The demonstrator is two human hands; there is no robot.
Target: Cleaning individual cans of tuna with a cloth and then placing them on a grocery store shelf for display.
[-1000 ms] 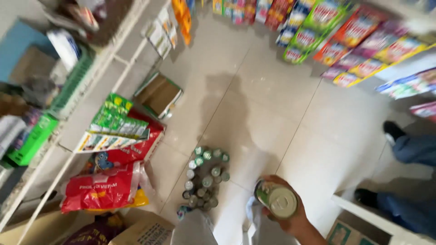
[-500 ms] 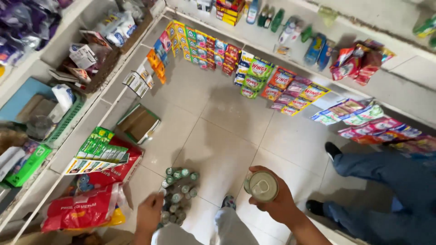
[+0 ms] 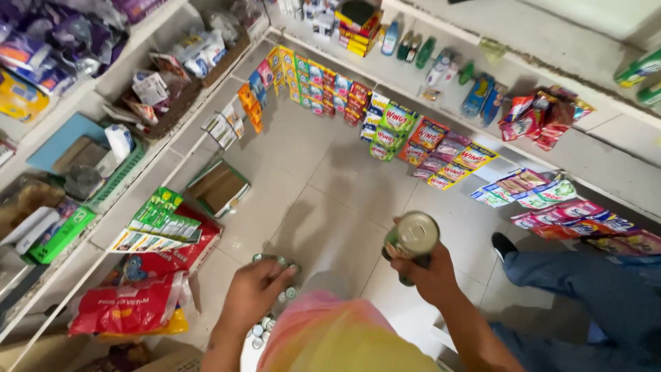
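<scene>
Right hand (image 3: 430,275): raised, fingers wrapped around green can (image 3: 411,241), lid facing up, held above tiled floor (image 3: 323,186). Left hand (image 3: 253,293): lowered, palm down, fingers curled over cluster of cans (image 3: 270,324) on floor; grasp undeterminable. Red bags (image 3: 148,289) left of cluster, near shelf edge. Seated person's legs (image 3: 585,296) right of held can. Bare floor beyond cluster.

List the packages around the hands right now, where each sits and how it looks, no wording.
Can: in the right hand, round, green with a pale metal top.
Small cans: floor cluster under the left hand, green, silvery lids.
Red bags: floor, left, soft and flat.
Sachet strips: hanging from the far shelf edge, green, orange, yellow.
Bottles: far shelf, blue and green.
</scene>
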